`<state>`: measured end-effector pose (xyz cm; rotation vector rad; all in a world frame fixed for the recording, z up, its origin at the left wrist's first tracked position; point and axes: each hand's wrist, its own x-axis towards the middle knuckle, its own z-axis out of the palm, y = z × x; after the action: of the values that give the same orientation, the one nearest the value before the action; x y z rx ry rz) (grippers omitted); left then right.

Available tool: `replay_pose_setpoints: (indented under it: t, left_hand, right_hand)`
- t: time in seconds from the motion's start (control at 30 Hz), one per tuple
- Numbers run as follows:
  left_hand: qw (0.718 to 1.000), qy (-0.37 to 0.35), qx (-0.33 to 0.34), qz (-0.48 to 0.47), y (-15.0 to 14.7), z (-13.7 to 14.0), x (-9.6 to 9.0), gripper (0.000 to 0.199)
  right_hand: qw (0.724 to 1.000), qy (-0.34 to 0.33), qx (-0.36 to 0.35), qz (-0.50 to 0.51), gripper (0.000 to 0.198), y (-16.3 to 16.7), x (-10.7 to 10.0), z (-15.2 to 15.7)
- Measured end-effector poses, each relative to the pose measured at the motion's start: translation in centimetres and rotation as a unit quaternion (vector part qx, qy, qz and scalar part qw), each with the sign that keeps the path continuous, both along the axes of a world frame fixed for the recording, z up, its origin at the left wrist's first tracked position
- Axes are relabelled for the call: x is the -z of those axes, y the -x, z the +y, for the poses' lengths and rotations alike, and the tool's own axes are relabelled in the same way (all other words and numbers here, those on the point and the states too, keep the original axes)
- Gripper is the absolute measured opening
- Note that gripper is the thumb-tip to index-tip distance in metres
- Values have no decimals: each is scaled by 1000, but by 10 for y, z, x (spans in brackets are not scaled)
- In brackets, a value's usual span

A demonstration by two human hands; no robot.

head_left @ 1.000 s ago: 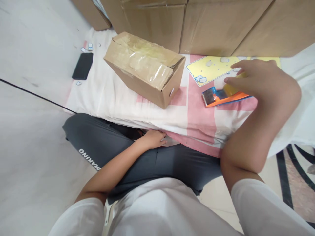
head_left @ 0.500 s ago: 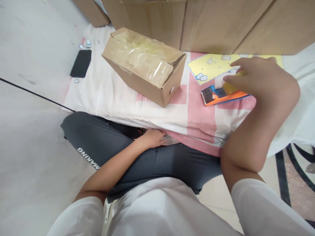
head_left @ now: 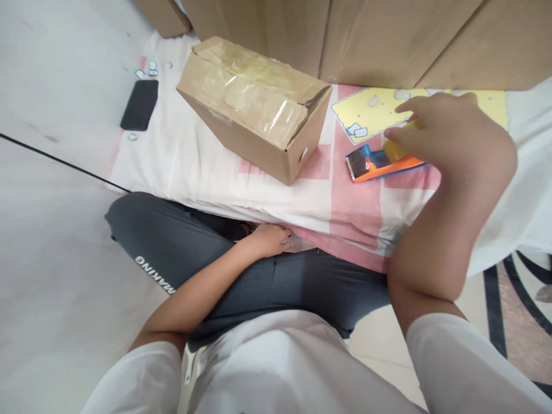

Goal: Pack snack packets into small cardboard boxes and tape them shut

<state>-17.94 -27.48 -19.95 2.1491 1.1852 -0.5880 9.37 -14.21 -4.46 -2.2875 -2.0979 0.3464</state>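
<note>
My right hand (head_left: 444,129) grips an orange and blue tape dispenser (head_left: 383,167) from above. Its cutter end points left, and a yellowish tape roll (head_left: 393,150) shows under my fingers. The handle end is hidden behind my hand and wrist. Left of the dispenser stands a taped cardboard box (head_left: 254,123), its top flaps covered by shiny clear tape. My left hand (head_left: 271,240) rests at my lap by the cloth's edge, fingers loosely apart, holding nothing that I can see.
Large cardboard boxes (head_left: 397,43) line the back. A yellow printed pattern (head_left: 375,112) lies behind the dispenser. At the far left a black phone (head_left: 140,105) lies on the white and pink cloth (head_left: 280,198), near the wall.
My right hand and the tape dispenser have shifted slightly left, closer to the box. My left hand stays where it was.
</note>
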Motion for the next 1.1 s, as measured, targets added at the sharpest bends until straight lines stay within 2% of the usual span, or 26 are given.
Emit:
replay_pose_setpoints:
  t: [0.47,0.9,1.1]
  left_hand:
    - [1000,3,4,7,0,1,0,39]
    - [1000,6,1,0,0,1,0,38]
    - [1000,7,3,-2,0,1,0,37]
  right_hand:
    - [1000,-4,-23,-10,45,13,0,-3]
    - [998,-33,-43,3,44,17,2,-5]
    - [999,-22,-45,-5,45,17,2,-4]
